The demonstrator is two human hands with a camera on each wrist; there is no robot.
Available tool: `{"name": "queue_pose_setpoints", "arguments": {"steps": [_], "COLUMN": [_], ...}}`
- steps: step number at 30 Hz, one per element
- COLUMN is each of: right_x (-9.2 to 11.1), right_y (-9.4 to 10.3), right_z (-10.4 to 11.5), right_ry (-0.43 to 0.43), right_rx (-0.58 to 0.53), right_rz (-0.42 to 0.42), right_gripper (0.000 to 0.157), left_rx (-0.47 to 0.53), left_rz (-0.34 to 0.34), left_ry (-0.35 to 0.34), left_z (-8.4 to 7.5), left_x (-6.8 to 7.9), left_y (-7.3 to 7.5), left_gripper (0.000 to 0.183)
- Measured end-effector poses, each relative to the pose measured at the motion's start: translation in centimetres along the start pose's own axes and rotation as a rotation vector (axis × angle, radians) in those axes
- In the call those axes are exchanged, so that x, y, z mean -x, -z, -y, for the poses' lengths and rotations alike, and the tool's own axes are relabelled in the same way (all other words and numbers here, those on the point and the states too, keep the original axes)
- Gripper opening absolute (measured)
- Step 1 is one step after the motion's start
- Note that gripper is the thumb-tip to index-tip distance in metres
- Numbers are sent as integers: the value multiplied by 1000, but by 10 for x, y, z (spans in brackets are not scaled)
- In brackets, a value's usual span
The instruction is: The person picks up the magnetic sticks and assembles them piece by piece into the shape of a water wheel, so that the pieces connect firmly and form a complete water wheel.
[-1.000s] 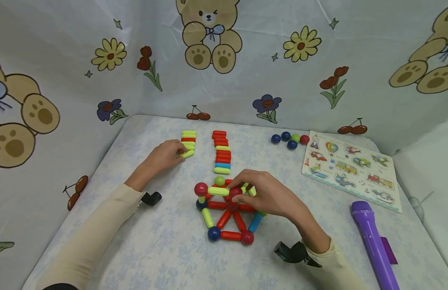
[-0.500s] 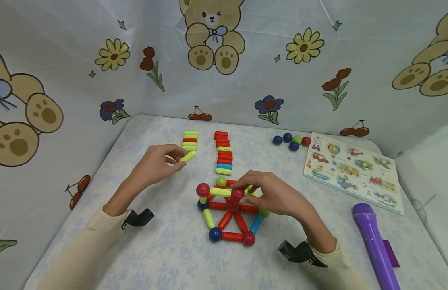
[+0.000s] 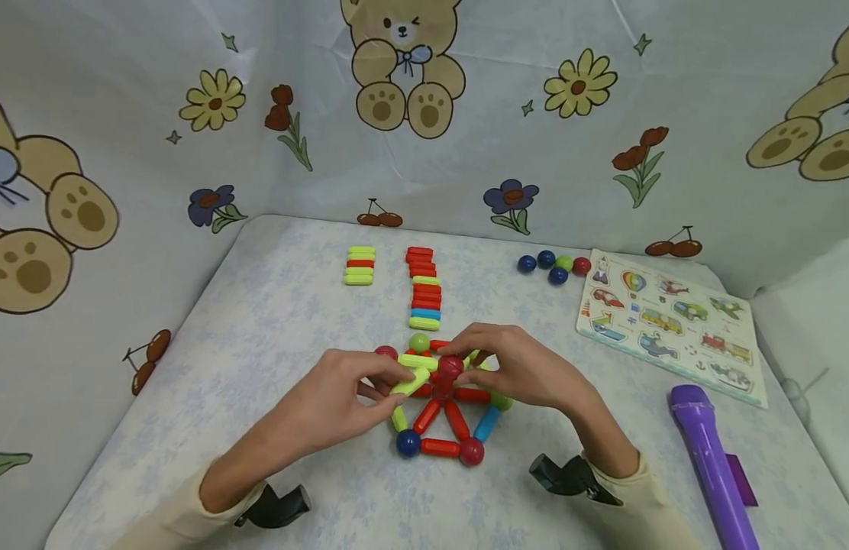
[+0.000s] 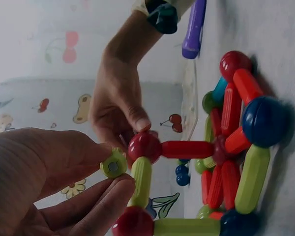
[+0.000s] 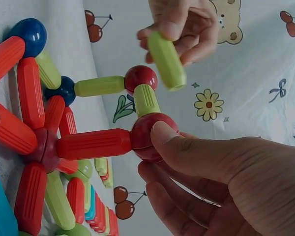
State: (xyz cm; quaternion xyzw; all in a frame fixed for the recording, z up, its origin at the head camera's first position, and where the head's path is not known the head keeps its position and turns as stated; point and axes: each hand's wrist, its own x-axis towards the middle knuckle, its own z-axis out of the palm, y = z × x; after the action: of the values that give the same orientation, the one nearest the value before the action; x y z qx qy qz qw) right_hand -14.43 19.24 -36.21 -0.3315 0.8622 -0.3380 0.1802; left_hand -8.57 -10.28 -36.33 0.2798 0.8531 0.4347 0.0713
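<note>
My left hand (image 3: 338,397) pinches a yellow-green magnetic rod (image 3: 411,380), whose metal end faces the camera in the left wrist view. With thumb and fingers my right hand (image 3: 517,367) holds a red ball (image 5: 152,136) at the top of a ball-and-rod structure. From that ball a red rod (image 5: 94,144) runs down to the central red ball (image 5: 41,147). A yellow-green rod (image 4: 141,182) joins it to another raised red ball (image 4: 133,222). The base is a wheel of red spokes with blue (image 3: 408,443), red and green corner balls. The held rod is apart from the ball.
Behind the structure lie a short row of rods (image 3: 359,273) and a longer row (image 3: 425,294). Several loose balls (image 3: 558,275) sit at the back right beside a picture board (image 3: 672,325). A purple toy microphone (image 3: 709,466) lies at the right.
My left hand has picked the yellow-green rod from the short row and carried it right and nearer, up to the structure. My right hand stays on the red ball.
</note>
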Motion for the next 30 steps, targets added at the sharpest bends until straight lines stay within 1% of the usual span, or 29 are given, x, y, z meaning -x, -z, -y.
{"name": "queue_pose_setpoints", "arguments": {"steps": [3,5,8,11,14,19,22,25,27,30], "right_x": [0,0,-1,0,0,0,0,1,1,1], "right_y": [0,-1,-1,0,0,1,1,1,1,1], "right_z": [0,-1,-1,-2,-1,-2,-3,-3,-4,-3], "right_ry": [9,8,29,41,28,15,14,20,24,21], "right_rx": [-1,-6,4,6,-3,-10,-15,-11,-7,-2], "right_rz": [-1,-2,-6,-12,-12,-8,-5,-3,-2,0], "right_gripper": [41,41,40,40,41,41,42,40,39,40], "left_rx": [0,-2,-11,-23,-37,-47,-64,-113,-159,-247], "left_rz": [4,-13,-46,-65,-68,-42,-22,-38,-68,-138], "left_ry": [12,18,23,19,19,22,23,10,-9,-40], "left_z": [1,1,0,-1,-3,-5,-6,-7,-8,-4], "left_x": [-2,-4,-6,-6,-7,-8,-9,-10,-13,-24], "left_y": [-14,-22,-29,-34,-36,-37,-36,-29,-19,3], "left_gripper": [20,21,22,23,23,22,24,27,28,26]}}
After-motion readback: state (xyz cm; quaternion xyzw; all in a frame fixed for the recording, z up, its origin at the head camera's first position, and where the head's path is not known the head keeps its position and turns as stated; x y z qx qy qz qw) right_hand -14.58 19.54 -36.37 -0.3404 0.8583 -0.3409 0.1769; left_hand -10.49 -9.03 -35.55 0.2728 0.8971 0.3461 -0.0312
